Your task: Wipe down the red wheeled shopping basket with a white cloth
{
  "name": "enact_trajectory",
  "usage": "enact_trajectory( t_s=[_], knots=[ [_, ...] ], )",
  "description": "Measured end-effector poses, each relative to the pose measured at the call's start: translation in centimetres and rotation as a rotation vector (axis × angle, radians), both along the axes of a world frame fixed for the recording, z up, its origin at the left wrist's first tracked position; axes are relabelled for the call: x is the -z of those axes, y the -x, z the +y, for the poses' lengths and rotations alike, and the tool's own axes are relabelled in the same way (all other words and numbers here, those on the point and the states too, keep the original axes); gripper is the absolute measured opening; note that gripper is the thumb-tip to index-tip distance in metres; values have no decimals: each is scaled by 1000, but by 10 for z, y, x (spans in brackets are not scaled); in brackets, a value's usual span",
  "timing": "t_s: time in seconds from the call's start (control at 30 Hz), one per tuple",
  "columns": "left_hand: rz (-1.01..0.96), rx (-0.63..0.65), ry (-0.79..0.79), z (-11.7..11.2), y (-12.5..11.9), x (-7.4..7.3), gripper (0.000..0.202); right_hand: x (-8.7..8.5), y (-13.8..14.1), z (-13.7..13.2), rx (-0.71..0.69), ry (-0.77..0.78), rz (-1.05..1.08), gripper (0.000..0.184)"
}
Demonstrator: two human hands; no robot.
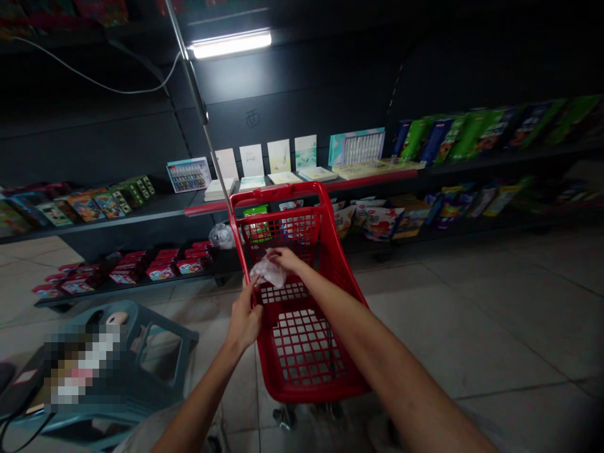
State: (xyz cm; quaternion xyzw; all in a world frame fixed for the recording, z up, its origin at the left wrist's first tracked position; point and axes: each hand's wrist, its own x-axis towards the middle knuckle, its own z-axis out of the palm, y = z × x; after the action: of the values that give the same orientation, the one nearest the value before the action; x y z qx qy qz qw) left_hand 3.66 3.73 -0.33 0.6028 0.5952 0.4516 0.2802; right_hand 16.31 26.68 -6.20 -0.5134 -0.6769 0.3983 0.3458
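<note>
A red shopping cart [330, 264] stands on the tiled floor in front of me, its mesh basket empty. My left hand [245, 318] grips the cart's left rim, fingers wrapped round it. My right hand [283, 259] reaches over the basket and is closed on a crumpled white cloth [268, 274], which rests against the inner mesh near the left wall. Both forearms stretch out from the bottom of the view.
Dark shelves [141, 211] along the wall hold coloured boxes, cards [278, 157] and paint sets. A grey-blue plastic stool [155, 352] stands at the lower left. A metal pole [202, 119] runs up to a lit tube lamp [231, 44]. Tiled floor spreads to the right.
</note>
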Motion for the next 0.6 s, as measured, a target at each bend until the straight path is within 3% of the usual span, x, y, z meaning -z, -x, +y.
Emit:
enact_trajectory(
  t_s=[0.1,0.17,0.27,0.43,0.53,0.6],
  knots=[
    [1,-6,6,3,3,0,81,-23,39,2,-29,-23,218,30],
    [10,-26,17,4,4,1,81,-26,57,-7,-52,5,288,26],
    [4,-31,21,5,4,4,81,-13,66,-34,-119,102,310,21],
    [-6,-2,9,5,3,6,80,24,52,-86,-198,262,313,31],
    [-2,-12,16,6,4,6,82,31,45,-93,-223,347,316,27],
    [-1,-12,10,8,6,6,84,24,47,-84,-223,378,338,23]
  ],
)
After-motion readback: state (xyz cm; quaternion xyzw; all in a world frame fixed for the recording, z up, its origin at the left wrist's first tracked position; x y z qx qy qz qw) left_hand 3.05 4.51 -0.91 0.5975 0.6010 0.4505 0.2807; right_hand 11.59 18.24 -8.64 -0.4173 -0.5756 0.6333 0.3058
